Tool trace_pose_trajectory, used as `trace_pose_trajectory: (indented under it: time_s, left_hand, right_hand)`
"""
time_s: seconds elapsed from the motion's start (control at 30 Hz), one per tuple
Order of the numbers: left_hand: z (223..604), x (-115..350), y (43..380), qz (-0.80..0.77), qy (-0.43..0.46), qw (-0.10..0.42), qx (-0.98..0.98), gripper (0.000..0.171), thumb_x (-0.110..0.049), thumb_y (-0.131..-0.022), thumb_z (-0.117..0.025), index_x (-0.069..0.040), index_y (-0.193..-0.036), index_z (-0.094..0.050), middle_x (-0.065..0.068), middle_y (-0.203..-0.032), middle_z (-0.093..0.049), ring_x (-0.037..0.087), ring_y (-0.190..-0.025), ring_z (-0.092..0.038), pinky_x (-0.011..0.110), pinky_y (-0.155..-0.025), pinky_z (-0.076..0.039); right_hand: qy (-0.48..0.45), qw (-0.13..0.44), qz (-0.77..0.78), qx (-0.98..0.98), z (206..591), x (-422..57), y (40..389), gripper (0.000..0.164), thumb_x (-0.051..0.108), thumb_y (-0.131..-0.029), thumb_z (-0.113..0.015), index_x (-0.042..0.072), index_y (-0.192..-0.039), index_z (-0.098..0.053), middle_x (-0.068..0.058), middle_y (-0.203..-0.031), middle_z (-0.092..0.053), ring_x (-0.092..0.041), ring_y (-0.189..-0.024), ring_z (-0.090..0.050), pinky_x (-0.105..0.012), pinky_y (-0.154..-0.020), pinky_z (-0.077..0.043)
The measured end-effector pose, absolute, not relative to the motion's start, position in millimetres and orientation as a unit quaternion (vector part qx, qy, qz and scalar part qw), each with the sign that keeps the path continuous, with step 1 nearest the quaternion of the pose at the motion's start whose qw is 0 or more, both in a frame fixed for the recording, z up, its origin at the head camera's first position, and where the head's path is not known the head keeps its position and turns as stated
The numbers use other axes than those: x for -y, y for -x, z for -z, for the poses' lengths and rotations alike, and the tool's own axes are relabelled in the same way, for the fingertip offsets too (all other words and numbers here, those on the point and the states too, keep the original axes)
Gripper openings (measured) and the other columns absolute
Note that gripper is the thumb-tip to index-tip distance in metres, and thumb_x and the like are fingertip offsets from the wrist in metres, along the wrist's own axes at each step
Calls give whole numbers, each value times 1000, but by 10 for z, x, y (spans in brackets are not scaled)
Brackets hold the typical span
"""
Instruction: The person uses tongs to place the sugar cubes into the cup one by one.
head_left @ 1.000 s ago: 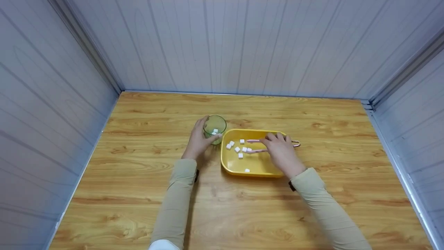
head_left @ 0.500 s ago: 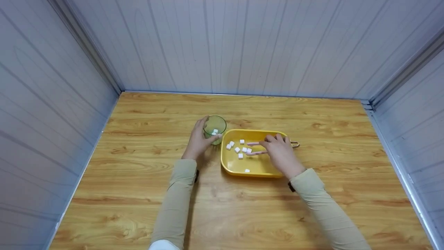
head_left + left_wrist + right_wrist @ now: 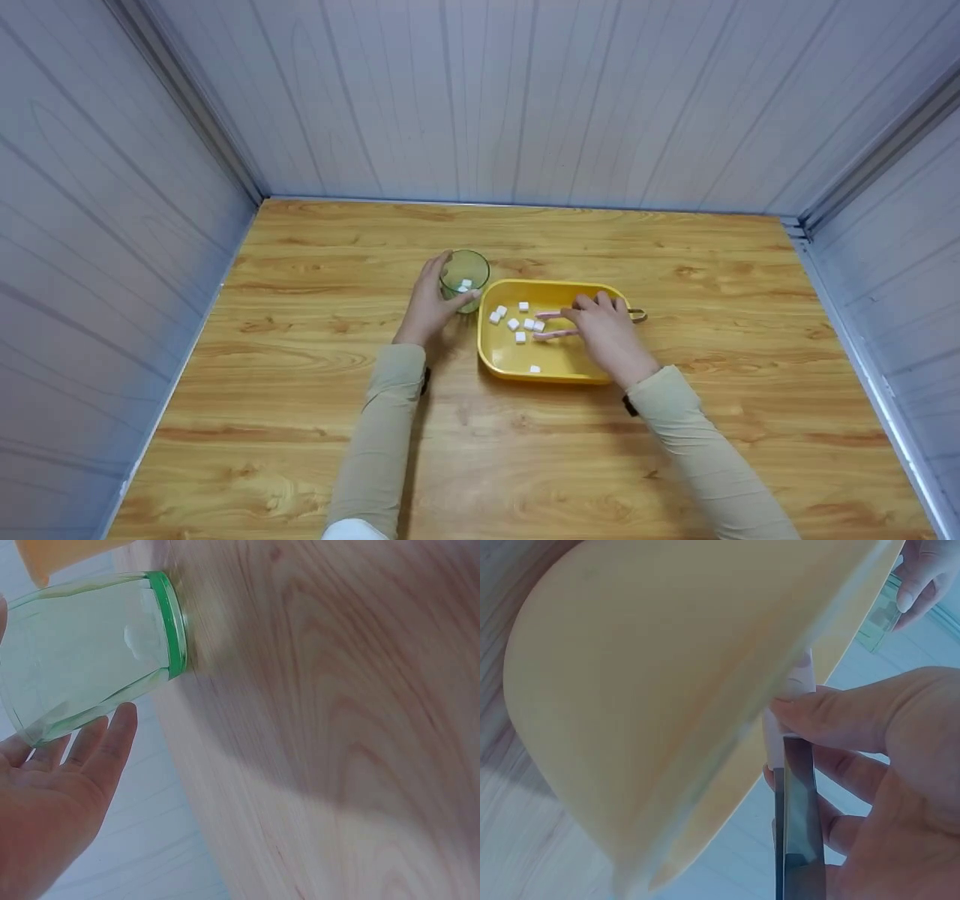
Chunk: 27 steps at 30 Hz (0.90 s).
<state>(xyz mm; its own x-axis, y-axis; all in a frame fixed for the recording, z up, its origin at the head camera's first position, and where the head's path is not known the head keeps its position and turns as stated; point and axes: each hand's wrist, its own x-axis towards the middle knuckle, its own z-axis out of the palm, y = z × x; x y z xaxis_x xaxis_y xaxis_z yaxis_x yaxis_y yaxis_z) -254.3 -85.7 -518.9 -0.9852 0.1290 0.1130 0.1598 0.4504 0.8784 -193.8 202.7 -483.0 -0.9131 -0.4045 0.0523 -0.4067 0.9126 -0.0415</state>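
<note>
My left hand (image 3: 433,304) holds a green-tinted drinking glass (image 3: 466,268), thumb on the near side and fingers on the far side. Inside the glass lie a few white cubes (image 3: 466,283). In the left wrist view the glass (image 3: 90,645) stands on the table, the fingers against its side. My right hand (image 3: 611,336) pinches a pair of tongs (image 3: 556,334) with pink arms and a bent metal end. Its two tips are spread over the yellow tray (image 3: 566,360), just right of several white cubes (image 3: 529,324). The right wrist view shows thumb and fingers on the tongs (image 3: 799,802).
One white cube (image 3: 535,369) lies apart at the tray's near wall. The tray's left end is right beside the glass. Wood-patterned table (image 3: 480,457) surrounds both, with pale panel walls (image 3: 487,97) at the back and sides.
The tongs' tips have shifted slightly toward the near side of the tray, and the bent end has drawn in a little. The left hand and the glass have stayed put.
</note>
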Motion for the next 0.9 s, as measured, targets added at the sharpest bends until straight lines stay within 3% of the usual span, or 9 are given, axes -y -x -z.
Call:
trace_pose_trajectory:
  time_s: [0.9]
  left_hand:
    - [5193,858,2537,515,86,17,853,86,-35,-82,-76,-8,-149,-30,6,-146,-36,31,-132,-36,41,-106,-35]
  right_hand:
    - [-210,16,-10,978,4853,-2029,1926,45,-8,-82,-69,22,-115,-71,-3,-110,-60,-30,-94,-48,-45,-75,-36]
